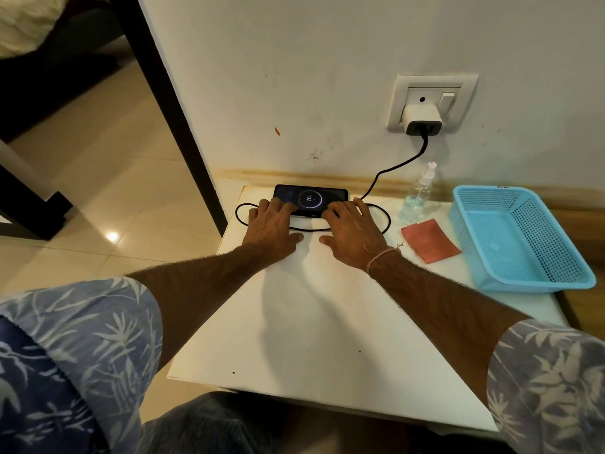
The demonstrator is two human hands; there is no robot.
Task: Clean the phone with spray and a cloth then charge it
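The phone (311,198), mid-frame by the wall, looks already charging on its cable (393,168), with the left hand (271,224) and right hand (353,231) resting spread-fingered on it, gripping nothing; next, I judge, simply lift away.

We could read only one number: 70, in pale digits inside a bright ring on the lit screen of the phone (311,198); the digits lay turned on their side from our view; a tiny sign stood just beside them, too small for us to tell. On the far rim of the blue basket (537,285) we saw a small dark mark, too blurred to read; the cap of the spray bottle (417,194) bore a red mark, not a letter we could make out.
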